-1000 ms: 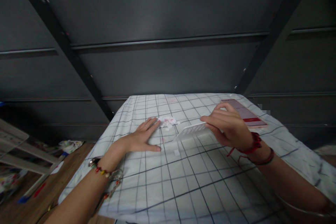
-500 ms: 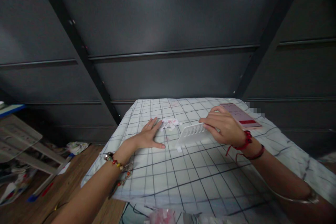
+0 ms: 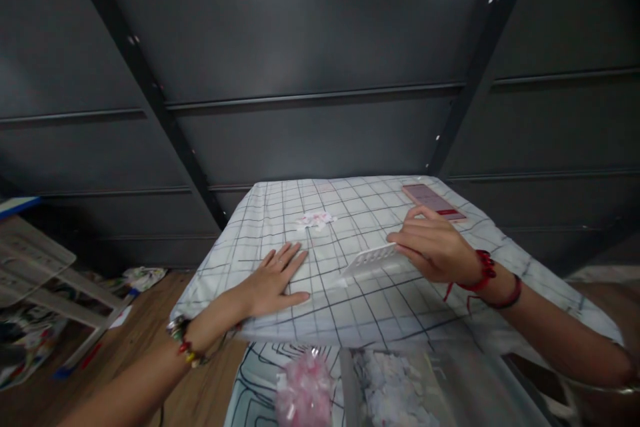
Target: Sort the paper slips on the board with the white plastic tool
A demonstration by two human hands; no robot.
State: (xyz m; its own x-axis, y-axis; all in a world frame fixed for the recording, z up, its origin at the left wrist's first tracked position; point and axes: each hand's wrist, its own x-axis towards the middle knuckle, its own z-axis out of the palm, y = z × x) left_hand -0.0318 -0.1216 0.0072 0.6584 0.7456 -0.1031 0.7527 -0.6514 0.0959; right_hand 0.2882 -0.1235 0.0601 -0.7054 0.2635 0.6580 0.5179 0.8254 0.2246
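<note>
My right hand [image 3: 435, 250] pinches the upper right end of a thin white slotted plastic plate [image 3: 367, 262], which stands tilted with its lower edge at the checked cloth [image 3: 360, 203]. A small white scrap [image 3: 340, 283] lies by the plate's lower left corner. To the left, my left hand [image 3: 274, 283] rests flat on the cloth, palm down with the fingers spread, holding nothing. Beyond both hands is a small pile of white and pink paper-like scraps [image 3: 316, 220]. A phone [image 3: 435, 202] with a lit screen lies behind my right hand.
Below the table's near edge are a shiny pink bundle [image 3: 305, 387] and a clear container [image 3: 349, 383] of whitish pieces. A dark phone-like object [image 3: 537, 377] lies at lower right. A dark panelled wall [image 3: 315, 140] stands behind; a pale stool [image 3: 45, 267] is left.
My left hand has drawn back toward the near edge, away from the scraps. The plate leans lower in my right hand. The view has tilted down, showing more of the container and pink bundle.
</note>
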